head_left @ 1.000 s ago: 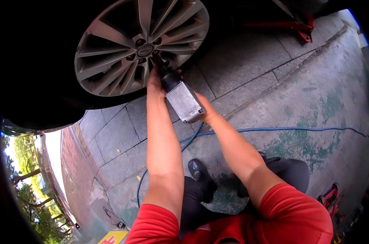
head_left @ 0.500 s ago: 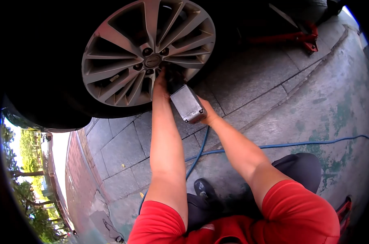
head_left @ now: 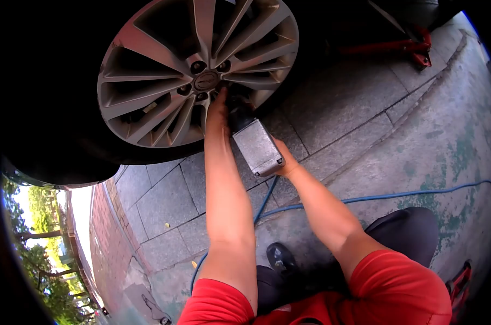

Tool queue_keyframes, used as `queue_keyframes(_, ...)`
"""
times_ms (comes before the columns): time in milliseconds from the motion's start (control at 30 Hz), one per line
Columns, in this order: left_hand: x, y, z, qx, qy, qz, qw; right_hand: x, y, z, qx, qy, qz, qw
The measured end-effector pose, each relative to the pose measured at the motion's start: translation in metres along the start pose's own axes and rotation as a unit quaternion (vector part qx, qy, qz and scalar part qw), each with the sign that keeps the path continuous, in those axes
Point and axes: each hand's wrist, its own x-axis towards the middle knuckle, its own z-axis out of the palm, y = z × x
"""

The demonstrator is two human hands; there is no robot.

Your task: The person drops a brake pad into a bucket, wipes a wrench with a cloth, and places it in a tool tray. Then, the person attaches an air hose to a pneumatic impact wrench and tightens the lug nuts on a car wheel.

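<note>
An alloy car wheel (head_left: 148, 51) with a round centre cap and several lug nuts fills the upper left of the head view. An air impact wrench (head_left: 259, 147), grey at its rear and black at its front, points at the hub's lower right lug position. My right hand (head_left: 285, 156) is closed around its handle, mostly behind the wrench body. My left hand (head_left: 218, 111) is at the wrench's dark front end beside the hub, fingers closed around it as far as they show. The socket and the nut there are hidden by that hand and shadow.
A blue air hose (head_left: 359, 199) runs from under the wrench across the ground. A red floor jack (head_left: 413, 50) stands at the upper right, beside the car's dark underside. My shoe (head_left: 281, 257) is below the wrench. Another red object (head_left: 460, 284) lies at the lower right.
The wheel looks slightly larger, and the view has shifted a little. The wrench and both hands appear slightly lower and further right, with the same hold and the front end still at the hub.
</note>
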Motion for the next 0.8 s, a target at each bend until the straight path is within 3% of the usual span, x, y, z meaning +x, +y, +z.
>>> queue_keyframes(33, -0.001, -0.001, 0.004, 0.002, 0.001, -0.002, 1.0, -0.001, 0.014, 0.004, 0.056, -0.025, 0.034, 0.998)
queue_keyframes(67, 0.0, -0.002, 0.009, 0.144, 0.059, 0.11, 0.982, -0.003, 0.022, 0.014, -0.021, -0.018, -0.048, 0.998)
queue_keyframes(100, 0.0, 0.001, 0.014, 0.282, 0.112, 0.22, 0.927, -0.005, 0.028, 0.024, -0.099, 0.001, -0.127, 0.987)
queue_keyframes(167, -0.002, 0.005, 0.016, 0.328, 0.136, 0.204, 0.912, -0.007, -0.015, 0.027, -0.318, 0.152, -0.238, 0.905)
queue_keyframes(233, 0.006, -0.002, 0.003, 0.154, 0.066, 0.128, 0.978, -0.009, -0.003, 0.03, -0.204, 0.076, -0.139, 0.966)
queue_keyframes(267, 0.015, -0.014, -0.005, -0.029, 0.014, 0.046, 0.998, -0.009, -0.002, 0.029, -0.219, 0.072, -0.141, 0.963)
queue_keyframes(300, 0.021, -0.027, -0.01, -0.027, 0.012, 0.046, 0.998, -0.01, -0.001, 0.027, -0.233, 0.067, -0.143, 0.96)
queue_keyframes(333, 0.025, -0.041, -0.013, -0.17, -0.137, 0.047, 0.975, -0.01, 0.004, 0.024, -0.233, 0.069, -0.142, 0.96)
queue_keyframes(367, 0.022, -0.047, -0.01, -0.308, -0.279, 0.045, 0.908, -0.01, 0.016, 0.022, -0.273, 0.064, -0.194, 0.94)
queue_keyframes(433, 0.019, -0.044, -0.007, -0.328, -0.278, 0.038, 0.902, -0.008, 0.045, 0.026, -0.313, 0.057, -0.248, 0.915)
queue_keyframes(533, 0.017, -0.03, -0.01, -0.26, -0.273, 0.054, 0.925, -0.007, 0.083, 0.038, -0.326, 0.017, -0.194, 0.925)
queue_keyframes(567, 0.018, -0.017, -0.008, -0.112, -0.134, 0.06, 0.983, -0.009, 0.075, 0.041, -0.365, 0.049, -0.215, 0.904)
queue_keyframes(600, 0.017, -0.006, -0.005, 0.043, 0.011, 0.066, 0.997, -0.009, 0.067, 0.043, -0.383, 0.065, -0.227, 0.893)
queue_keyframes(633, 0.011, 0.001, 0.0, 0.044, 0.011, 0.066, 0.997, -0.009, 0.058, 0.044, -0.401, 0.082, -0.238, 0.881)
queue_keyframes(667, 0.005, 0.006, 0.002, 0.247, 0.079, 0.165, 0.951, -0.01, 0.052, 0.046, -0.385, 0.045, -0.181, 0.904)
queue_keyframes(700, 0.0, 0.01, 0.002, 0.436, 0.144, 0.254, 0.851, -0.011, 0.045, 0.047, -0.368, 0.006, -0.123, 0.922)
queue_keyframes(733, 0.001, 0.008, -0.003, 0.436, 0.146, 0.254, 0.851, -0.011, 0.028, 0.042, -0.367, 0.004, -0.124, 0.922)
queue_keyframes(767, 0.004, 0.005, -0.008, 0.352, 0.132, 0.253, 0.891, -0.012, 0.02, 0.036, -0.183, -0.028, -0.049, 0.981)
queue_keyframes(800, 0.008, 0.003, -0.013, 0.265, 0.115, 0.253, 0.923, -0.011, 0.021, 0.035, -0.089, -0.047, -0.014, 0.995)
